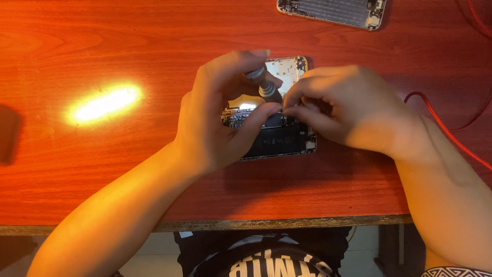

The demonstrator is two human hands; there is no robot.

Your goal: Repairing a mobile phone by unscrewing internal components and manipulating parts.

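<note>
An opened phone point(279, 138) lies flat on the red-brown wooden table point(102, 169), its dark battery and circuit board showing. My left hand point(215, 120) rests on the phone's left side, thumb and fingers around a small grey screwdriver point(262, 84) that stands over the phone. My right hand point(341, 107) comes in from the right, its fingertips pinched at the screwdriver's lower end, just above the board. Most of the phone's middle is hidden under both hands.
A second bare phone casing point(333, 11) lies at the table's far edge. A red cable point(441, 123) curves along the right side. A bright patch of lamp light point(105, 102) falls on the left. The table's front edge point(256, 224) runs close to my body.
</note>
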